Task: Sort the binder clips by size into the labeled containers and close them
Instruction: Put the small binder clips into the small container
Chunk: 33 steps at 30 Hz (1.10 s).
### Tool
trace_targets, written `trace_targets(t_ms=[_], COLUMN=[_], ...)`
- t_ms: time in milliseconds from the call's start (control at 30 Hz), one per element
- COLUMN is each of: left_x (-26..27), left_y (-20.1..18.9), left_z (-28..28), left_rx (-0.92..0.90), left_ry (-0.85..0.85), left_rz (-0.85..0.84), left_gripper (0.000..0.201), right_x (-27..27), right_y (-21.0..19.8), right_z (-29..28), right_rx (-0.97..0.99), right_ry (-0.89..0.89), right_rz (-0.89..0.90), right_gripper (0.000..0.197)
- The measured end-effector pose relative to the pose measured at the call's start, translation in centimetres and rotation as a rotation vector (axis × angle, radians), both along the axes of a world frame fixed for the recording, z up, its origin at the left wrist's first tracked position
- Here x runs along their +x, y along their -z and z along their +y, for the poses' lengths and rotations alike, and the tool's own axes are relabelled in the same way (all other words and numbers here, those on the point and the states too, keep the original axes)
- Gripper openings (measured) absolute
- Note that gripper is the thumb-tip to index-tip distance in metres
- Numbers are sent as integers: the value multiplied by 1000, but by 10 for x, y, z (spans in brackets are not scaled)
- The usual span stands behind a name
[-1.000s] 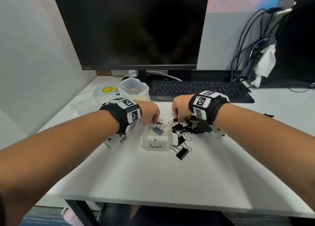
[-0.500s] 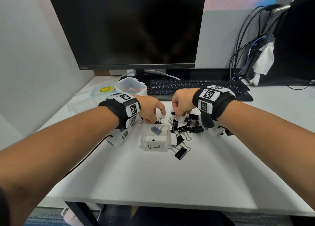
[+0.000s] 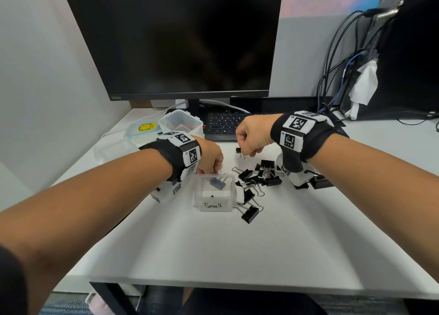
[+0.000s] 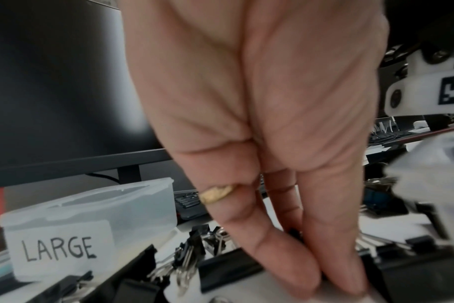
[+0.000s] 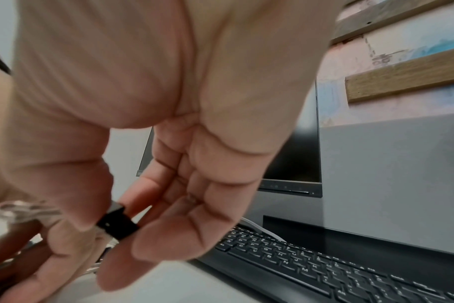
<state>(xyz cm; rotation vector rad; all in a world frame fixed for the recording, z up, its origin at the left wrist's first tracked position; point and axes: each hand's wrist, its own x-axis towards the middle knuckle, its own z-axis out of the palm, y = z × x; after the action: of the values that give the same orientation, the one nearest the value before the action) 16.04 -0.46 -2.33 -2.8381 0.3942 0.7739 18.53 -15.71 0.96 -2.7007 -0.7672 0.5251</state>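
Note:
A clear container labelled "Small" stands mid-desk with one blue-grey clip inside. My left hand hangs over its far rim, thumb and fingertips pressed together on a small binder clip whose wire loop peeks out. My right hand hovers above the desk and pinches a small black binder clip between thumb and forefinger. A pile of black binder clips lies right of the container. The "LARGE" container stands open behind my left wrist.
A keyboard and a dark monitor sit at the back. Two clear lids lie at the back left. Cables and a black computer case fill the right rear. The desk's front edge is close.
My right hand has lifted a small clip out of the pile and risen toward the keyboard. My left hand reached forward, then dropped its fingertips onto a clip at the container's far rim.

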Motion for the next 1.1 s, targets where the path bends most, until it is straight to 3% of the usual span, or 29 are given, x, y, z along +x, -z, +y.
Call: trace_targets(t_ms=[367,500,800,967,1100], left_x=[-8,-10,-21,-23,-33], left_y=[1,2,3,-16,-35], left_z=[-1,2,12,26,37], left_rx=[15,-61,-87,-298,-539], left_ry=[22,-19,-31,-105,-202], left_rz=[-73,-25,-142,-224,-111], left_gripper=[8,23,6,13,13], right_x=[-16,-24,-40,-50,-52], right_y=[0,-3,-1,2,2], right_z=[2,6,13,19,22], right_rx=[28,17,-37,-49,-64], right_ry=[-50,-93,-191,-260,-273], right_rz=[28,27,-9,-57,-76], right_gripper=[16,17,11,13,13])
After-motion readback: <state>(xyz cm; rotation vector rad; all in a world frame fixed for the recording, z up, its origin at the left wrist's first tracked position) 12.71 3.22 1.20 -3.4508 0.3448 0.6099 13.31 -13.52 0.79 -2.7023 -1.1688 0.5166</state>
